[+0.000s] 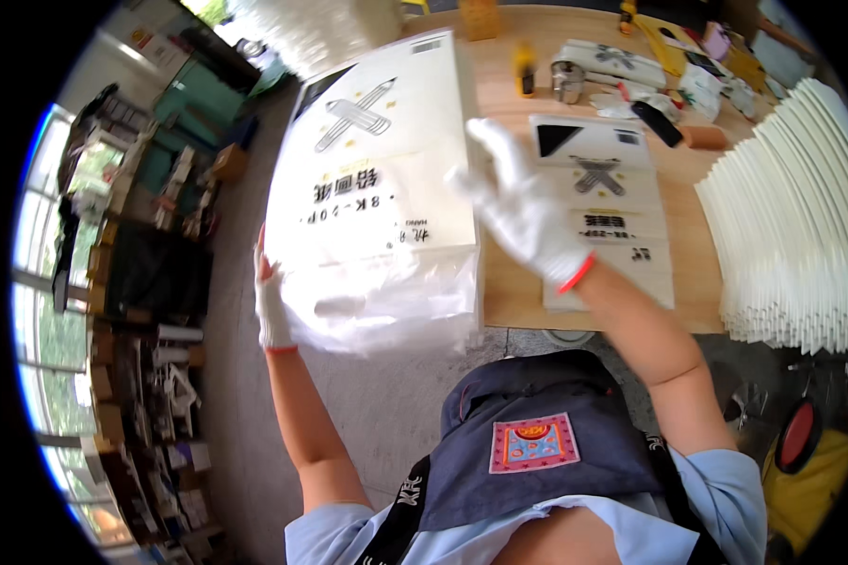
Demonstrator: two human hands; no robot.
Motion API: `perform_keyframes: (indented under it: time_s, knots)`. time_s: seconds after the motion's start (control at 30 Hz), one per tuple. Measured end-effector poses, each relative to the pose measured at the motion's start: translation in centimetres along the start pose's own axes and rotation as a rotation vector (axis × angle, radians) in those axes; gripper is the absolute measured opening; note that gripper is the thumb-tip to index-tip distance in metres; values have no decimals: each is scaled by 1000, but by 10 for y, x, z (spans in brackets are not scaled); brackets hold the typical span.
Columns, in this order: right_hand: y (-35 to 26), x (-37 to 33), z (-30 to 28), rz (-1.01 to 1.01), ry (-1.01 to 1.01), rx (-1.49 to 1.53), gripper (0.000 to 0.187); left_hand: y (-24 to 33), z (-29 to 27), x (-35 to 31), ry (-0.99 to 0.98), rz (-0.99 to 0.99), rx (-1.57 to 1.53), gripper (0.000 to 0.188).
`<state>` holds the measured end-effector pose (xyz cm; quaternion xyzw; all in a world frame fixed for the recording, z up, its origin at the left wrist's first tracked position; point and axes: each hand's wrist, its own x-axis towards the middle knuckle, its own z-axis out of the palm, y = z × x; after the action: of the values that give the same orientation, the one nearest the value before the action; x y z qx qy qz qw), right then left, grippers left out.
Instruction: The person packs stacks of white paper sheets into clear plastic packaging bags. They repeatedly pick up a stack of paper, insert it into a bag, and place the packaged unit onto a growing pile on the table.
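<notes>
A tall stack of white drawing-paper packs (pixel 400 179) in clear plastic lies in front of me, at the left end of the table. The top pack bears a crossed-pencil print, and loose plastic film bulges at its near end. My left hand (pixel 271 306), in a white glove, rests along the stack's left side with its fingers stretched out, partly hidden by the edge. My right hand (pixel 528 202), gloved in white with a red cuff, is raised between this stack and a smaller paper pack (pixel 603 217). Its fingers are spread and hold nothing; motion blurs it slightly.
On the far right stands a fanned pile of white sheets or bags (pixel 791 226). Toward the back of the wooden table (pixel 499 122) are a yellow bottle (pixel 525 71), a metal cup (pixel 567 82), a black phone-like object (pixel 658 123) and plastic scraps. Shelves with boxes (pixel 108 377) line the left wall.
</notes>
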<state>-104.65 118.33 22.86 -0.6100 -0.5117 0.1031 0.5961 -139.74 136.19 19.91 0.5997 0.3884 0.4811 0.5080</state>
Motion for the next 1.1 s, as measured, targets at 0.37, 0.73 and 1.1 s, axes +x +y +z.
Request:
perform_keyframes:
  time_s: [0.37, 0.73, 1.1]
  knots:
    - [93, -84, -93, 326, -183, -3, 63, -239, 42, -206, -170, -609, 272, 30]
    - [229, -167, -274, 750, -109, -436, 38, -83, 579, -93, -885, -47, -39, 16]
    - [272, -177, -313, 1187, -16, 177, 31, -133, 1015, 123, -677, -8, 430, 59]
